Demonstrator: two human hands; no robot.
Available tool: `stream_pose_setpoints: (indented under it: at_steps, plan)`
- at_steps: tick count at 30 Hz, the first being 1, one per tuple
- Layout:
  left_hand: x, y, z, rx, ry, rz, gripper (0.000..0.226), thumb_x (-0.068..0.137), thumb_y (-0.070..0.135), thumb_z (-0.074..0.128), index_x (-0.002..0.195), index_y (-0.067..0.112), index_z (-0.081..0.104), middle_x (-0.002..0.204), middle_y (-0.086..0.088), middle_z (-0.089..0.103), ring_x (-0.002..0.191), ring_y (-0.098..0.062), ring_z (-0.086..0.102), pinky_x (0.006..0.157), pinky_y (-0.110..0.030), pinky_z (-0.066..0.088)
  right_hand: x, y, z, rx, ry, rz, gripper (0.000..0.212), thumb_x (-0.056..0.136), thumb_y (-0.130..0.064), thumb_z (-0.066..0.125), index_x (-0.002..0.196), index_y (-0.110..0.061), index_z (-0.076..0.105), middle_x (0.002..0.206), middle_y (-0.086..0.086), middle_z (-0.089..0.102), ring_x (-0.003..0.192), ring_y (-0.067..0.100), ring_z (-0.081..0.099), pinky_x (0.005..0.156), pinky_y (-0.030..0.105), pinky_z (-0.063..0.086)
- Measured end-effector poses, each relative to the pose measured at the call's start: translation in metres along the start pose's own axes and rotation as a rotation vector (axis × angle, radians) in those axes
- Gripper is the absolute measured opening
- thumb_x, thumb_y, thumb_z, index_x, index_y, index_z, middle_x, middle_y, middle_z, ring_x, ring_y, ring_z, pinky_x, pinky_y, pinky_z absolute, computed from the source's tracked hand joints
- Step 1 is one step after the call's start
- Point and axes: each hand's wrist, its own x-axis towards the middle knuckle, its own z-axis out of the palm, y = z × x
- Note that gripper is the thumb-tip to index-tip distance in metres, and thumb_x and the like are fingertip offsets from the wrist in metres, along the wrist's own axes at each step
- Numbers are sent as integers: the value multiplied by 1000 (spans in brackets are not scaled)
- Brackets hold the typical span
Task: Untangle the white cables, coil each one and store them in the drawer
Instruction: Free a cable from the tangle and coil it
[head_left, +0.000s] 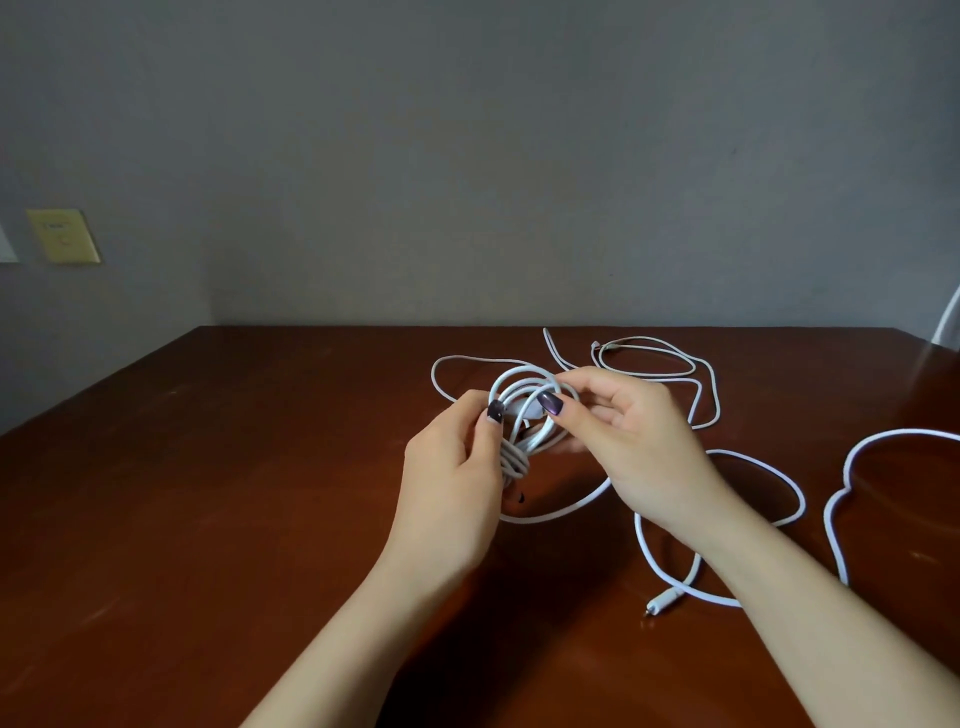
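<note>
I had my left hand (457, 483) gripping the half-wound cable coil (515, 457), right hand (639, 447) pinching its top loops. The tail (467, 357) beyond it, seemingly attached, needed winding in next.

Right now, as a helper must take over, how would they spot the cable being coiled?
On the brown table, look mid-surface where the left hand and right hand meet. They grip a bundle of white cable; it alone is wound in tight loops, while the loose cables to its right sprawl flat.
</note>
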Motion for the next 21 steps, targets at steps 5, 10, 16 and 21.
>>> stream_pose_setpoints:
  at_steps: [5, 10, 16, 21]
  plan:
    - [3, -1, -3, 31, 82, 46, 28, 94, 4, 44, 93, 27, 61, 77, 13, 65, 70, 1, 60, 58, -8, 42, 2, -1, -6, 55, -36, 6, 21, 89, -2, 59, 91, -20, 68, 79, -8, 72, 74, 2, 67, 63, 14, 50]
    - [4, -3, -4, 50, 89, 52, 29, 94, 7, 44, 90, 30, 62, 69, 15, 62, 59, 0, 56, 53, -11, 38, 2, -5, -9, 107, -83, -3, 18, 76, -17, 62, 93, -18, 69, 80, -10, 73, 77, 4, 68, 66, 15, 52]
    - [2, -5, -1, -22, 131, 31, 26, 95, 10, 46, 90, 29, 63, 70, 16, 64, 63, -6, 62, 53, -17, 42, 2, -3, -1, 210, 44, 82, 15, 85, -2, 62, 91, -13, 70, 82, 1, 75, 79, 11, 70, 69, 22, 57]
    - [-4, -2, 6, -41, 113, 25, 11, 94, 12, 51, 89, 20, 58, 77, 5, 67, 63, -3, 65, 57, -21, 51, -4, 9, 22, -76, 337, 80, 13, 82, -6, 64, 87, -16, 71, 80, 0, 74, 79, 17, 70, 74, 35, 56]
